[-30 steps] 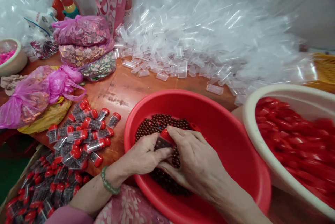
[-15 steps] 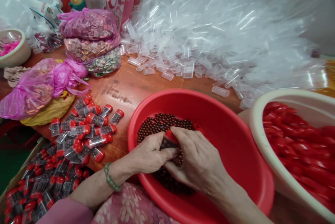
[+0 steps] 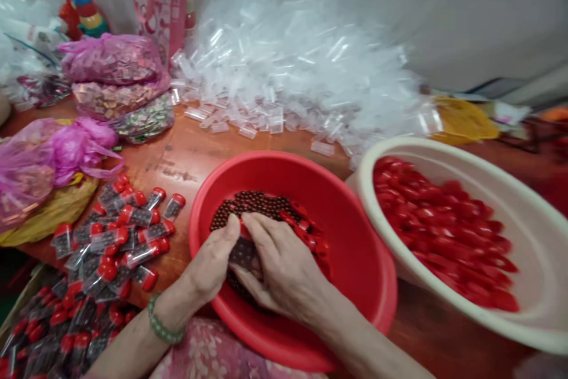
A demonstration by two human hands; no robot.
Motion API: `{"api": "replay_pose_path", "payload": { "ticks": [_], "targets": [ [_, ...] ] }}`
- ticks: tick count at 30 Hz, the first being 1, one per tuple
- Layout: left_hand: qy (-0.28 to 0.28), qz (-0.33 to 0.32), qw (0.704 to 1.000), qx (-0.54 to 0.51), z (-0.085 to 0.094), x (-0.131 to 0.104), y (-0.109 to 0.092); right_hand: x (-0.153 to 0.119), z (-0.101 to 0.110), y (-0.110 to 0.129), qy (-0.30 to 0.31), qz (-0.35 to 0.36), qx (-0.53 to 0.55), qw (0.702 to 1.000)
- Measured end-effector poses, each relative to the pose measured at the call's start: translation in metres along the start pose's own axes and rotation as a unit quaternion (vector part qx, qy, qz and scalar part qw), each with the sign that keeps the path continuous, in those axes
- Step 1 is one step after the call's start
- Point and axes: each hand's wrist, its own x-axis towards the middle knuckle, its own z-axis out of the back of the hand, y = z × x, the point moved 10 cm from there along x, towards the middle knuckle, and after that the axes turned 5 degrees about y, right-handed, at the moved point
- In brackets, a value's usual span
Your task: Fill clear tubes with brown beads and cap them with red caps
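Over a red basin (image 3: 293,166), my left hand (image 3: 213,258) and my right hand (image 3: 284,266) close together round a clear container (image 3: 244,253) with dark beads inside and red at its top. My left thumb presses near the red end, and the fingers of my right hand wrap over its other side. Brown beads (image 3: 261,200) cover part of the basin's bottom, with red caps (image 3: 317,243) beside them. To the left, filled clear containers with red caps (image 3: 137,216) lie heaped on the wooden table (image 3: 177,166).
A cream basin (image 3: 448,151) of red pieces stands right. Clear empty tubes (image 3: 293,65) are piled against the wall. Pink bags (image 3: 118,62) lie at the left, a box of filled containers (image 3: 66,331) below. A pink gift bag (image 3: 155,6) stands behind.
The view has swung right, so everything sits further left and more of the cream basin shows. My hands stay closed round the container, which now appears more upright. More red caps show in the basin.
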Motion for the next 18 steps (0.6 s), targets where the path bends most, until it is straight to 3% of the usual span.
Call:
{"api": "replay_pose_path", "payload": {
  "ticks": [7,10,12,14,16,18],
  "targets": [
    [-0.206,0.001,0.969,0.138,0.025,-0.046,-0.005,0.003,0.015,0.032,-0.031,0.085,0.027,0.995],
    [-0.228,-0.011,0.964,0.136,0.028,-0.054,-0.008,0.01,0.019,0.041,-0.022,0.097,0.04,0.994],
    [-0.226,-0.037,0.962,0.146,0.031,-0.055,-0.016,0.018,0.011,0.038,0.039,0.083,0.08,0.993],
    [-0.212,-0.07,0.959,0.173,0.035,-0.058,-0.029,0.021,-0.004,0.026,0.127,0.061,0.132,0.981],
    [-0.231,-0.106,0.941,0.223,0.051,-0.07,-0.045,0.017,-0.02,-0.002,0.2,0.02,0.163,0.966],
    [-0.305,-0.138,0.888,0.314,0.081,-0.094,-0.064,0.009,-0.03,-0.055,0.22,-0.089,0.154,0.959]
  ]
}}
